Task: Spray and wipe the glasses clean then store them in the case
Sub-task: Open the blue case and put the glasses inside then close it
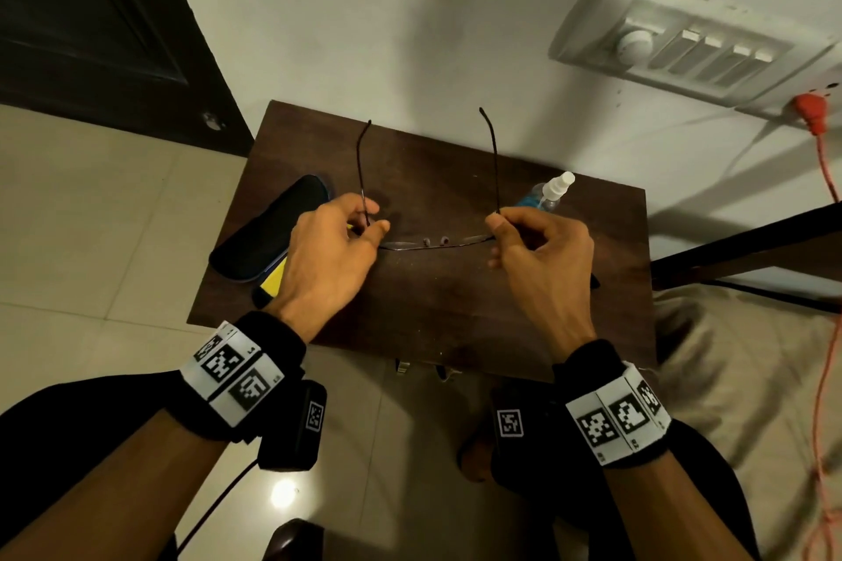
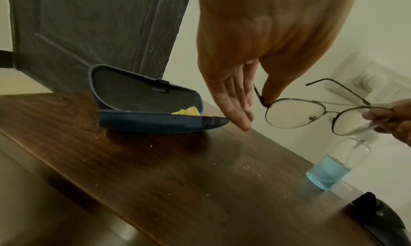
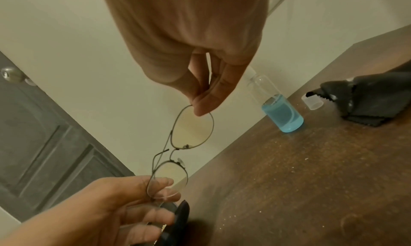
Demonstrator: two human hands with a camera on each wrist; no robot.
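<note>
So from the head view, both hands hold the glasses [image 1: 433, 241] up over the little dark wood table [image 1: 455, 314], temples unfolded and pointing away. The left hand [image 1: 332, 241] pinches the frame at one hinge corner, the right hand [image 1: 542, 255] pinches the other. The case [image 1: 269, 232] sits open at the left edge, and the spray bottle [image 1: 549, 196] stands behind the right hand.

Left wrist view: thumb and forefinger nip the thin wire rim right at the hinge, the other fingers [image 2: 238, 105] hanging straight and relaxed. The case is a hard blue shell with a dark fuzzy lining and a yellow cloth [image 2: 188, 112] tucked inside. The bottle is clear, with blue liquid low in it.

Right wrist view: same kind of fingertip pinch on the rim corner. A dark cloth [image 3: 375, 100] lies crumpled by a small clear cap [image 3: 312, 102].

My guess is these weigh almost nothing and bend easily, with lenses that smudge quickly. I'd hold them by the hinge corners or bridge, never the glass.
</note>
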